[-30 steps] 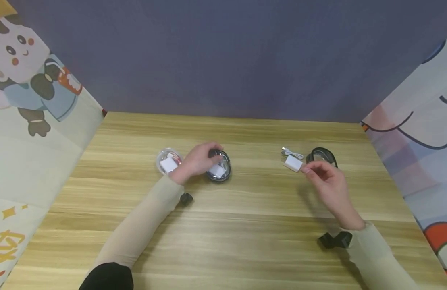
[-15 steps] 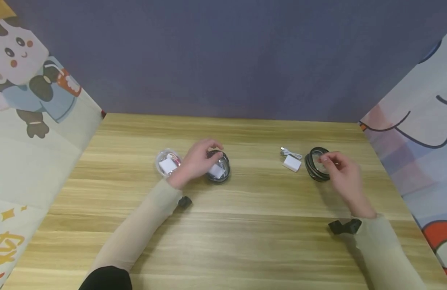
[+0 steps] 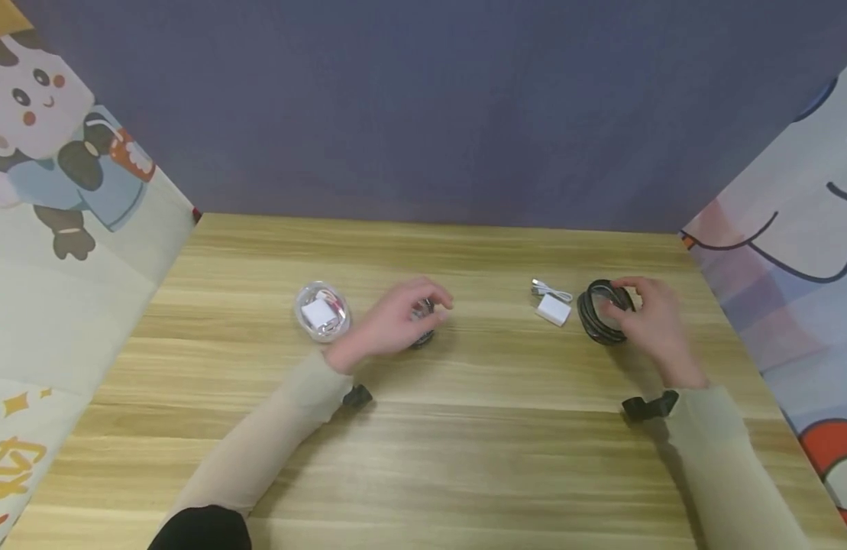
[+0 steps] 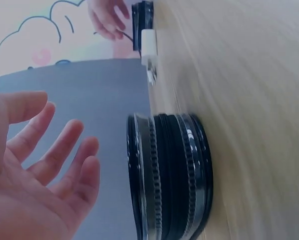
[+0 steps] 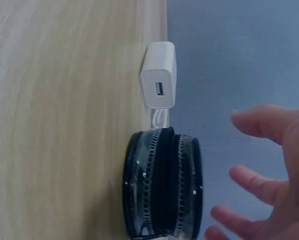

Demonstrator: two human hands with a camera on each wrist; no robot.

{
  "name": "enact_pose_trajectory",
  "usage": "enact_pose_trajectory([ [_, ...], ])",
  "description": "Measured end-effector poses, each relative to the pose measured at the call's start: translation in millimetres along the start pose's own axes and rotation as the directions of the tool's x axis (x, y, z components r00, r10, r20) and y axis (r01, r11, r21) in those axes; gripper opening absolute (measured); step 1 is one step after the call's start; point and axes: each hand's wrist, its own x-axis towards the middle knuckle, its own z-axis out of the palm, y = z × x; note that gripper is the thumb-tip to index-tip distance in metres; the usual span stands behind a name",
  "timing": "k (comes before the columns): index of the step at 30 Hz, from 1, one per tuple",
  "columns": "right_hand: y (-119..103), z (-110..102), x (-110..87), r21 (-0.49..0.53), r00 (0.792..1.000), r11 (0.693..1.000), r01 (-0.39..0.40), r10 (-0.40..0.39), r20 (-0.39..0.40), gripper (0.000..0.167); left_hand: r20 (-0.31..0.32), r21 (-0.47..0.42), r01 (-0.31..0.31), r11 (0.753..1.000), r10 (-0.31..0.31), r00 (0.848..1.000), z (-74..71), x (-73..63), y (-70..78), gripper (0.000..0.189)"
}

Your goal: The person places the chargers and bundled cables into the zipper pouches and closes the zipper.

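My left hand [image 3: 405, 315] hovers with loosely bent fingers above a round clear zip case with black trim [image 3: 423, 339], hiding most of it. In the left wrist view the hand stands apart from this case [image 4: 172, 175]. My right hand [image 3: 651, 325] is over a second black-trimmed zip case [image 3: 595, 327], thumb and fingers spread. A gap shows between those fingers and the case [image 5: 162, 185] in the right wrist view. Left of it lie a white USB charger plug [image 3: 553, 310] and a short bundled white cable [image 3: 552, 291].
A round clear case with pale trim [image 3: 323, 312], holding a white charger and cable, sits left of my left hand. All rest on a wooden table [image 3: 464, 458]. A dark panel [image 3: 437, 114] rises behind, and printed panels flank both sides.
My right hand has moved right from beside the charger to over the right case, and its pinched fingers have spread. My left hand has shifted slightly right, covering more of its case.
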Motion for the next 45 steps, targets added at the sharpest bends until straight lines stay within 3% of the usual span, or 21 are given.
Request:
enact_pose_trajectory([
  [6,3.7,7.7,3.3,-0.027,0.993,0.999,-0.035,0.038,0.108,0.07,0.07,0.008,-0.02,1.0,0.019,0.997,6.6,1.1,4.7,0.015],
  [13,10.1,15.1,1.5,-0.008,0.99,0.998,-0.064,0.064,0.126,0.074,0.142,0.021,-0.014,1.0,0.011,0.99,12.8,2.0,3.9,0.021],
  [17,12.2,18.6,0.1,0.013,0.989,0.997,-0.079,0.077,0.124,0.071,0.157,0.04,-0.033,0.999,0.026,0.987,16.7,4.6,2.7,0.023],
  [21,13.2,21.2,-1.2,0.036,0.987,0.994,-0.107,0.102,0.124,0.069,0.17,0.094,-0.017,0.995,0.001,0.985,20.3,9.9,3.5,0.024],
  [26,13.4,23.1,-4.1,0.088,0.988,0.99,-0.11,0.099,0.12,0.069,0.194,0.12,0.026,0.992,-0.049,0.98,23.3,20.7,6.0,0.024],
  [34,16.3,23.4,-4.5,0.107,0.995,0.993,-0.059,0.049,0.093,0.071,0.261,0.089,0.012,0.996,-0.035,0.965,33.8,41.6,10.3,0.024],
  [41,14.7,22.3,-2.4,0.16,0.981,0.975,-0.152,0.13,0.143,0.069,0.263,0.077,0.035,0.996,-0.054,0.963,40.2,60.7,15.1,0.024],
  [45,14.8,20.3,1.0,0.182,0.982,0.971,-0.154,0.129,0.139,0.066,0.252,0.092,0.074,0.993,-0.095,0.963,39.0,76.3,18.3,0.023],
])
